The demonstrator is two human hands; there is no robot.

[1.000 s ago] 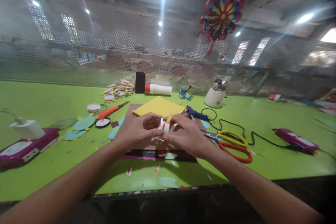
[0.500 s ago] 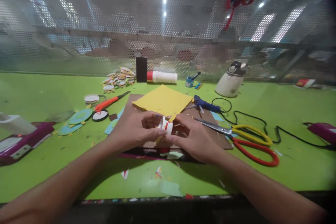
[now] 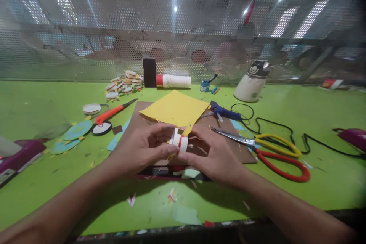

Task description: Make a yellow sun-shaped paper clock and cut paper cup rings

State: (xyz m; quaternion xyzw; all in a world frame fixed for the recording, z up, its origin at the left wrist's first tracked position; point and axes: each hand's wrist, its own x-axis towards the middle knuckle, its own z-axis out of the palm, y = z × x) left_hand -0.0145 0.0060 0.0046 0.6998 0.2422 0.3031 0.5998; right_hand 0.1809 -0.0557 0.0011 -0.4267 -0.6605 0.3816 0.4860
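Between my two hands is a small white paper ring [image 3: 183,145] with a red band and yellow bits sticking out. My left hand [image 3: 148,143] pinches its left side with thumb and fingers. On the ring's right side, the thumb and fingers of my right hand [image 3: 213,150] close on it, close to a yellow strip [image 3: 188,130] that rises from the top. Both hands are just above a brown board [image 3: 228,143]. A yellow paper sheet [image 3: 175,106] lies on the board beyond my fingers. Scissors [image 3: 253,143] with yellow and red handles rest at the board's right.
A blue glue gun [image 3: 225,111] with a black cord lies behind the scissors. Left are an orange utility knife [image 3: 110,113], blue paper discs [image 3: 77,131] and a purple power strip [image 3: 24,154]. Farther back stand a heap of paper rings [image 3: 126,84], a phone [image 3: 149,73] and a white jug [image 3: 251,84].
The ring has turned slightly in my fingers, showing more of its white left edge. Both hands stay on it. The whole view has shifted a little.
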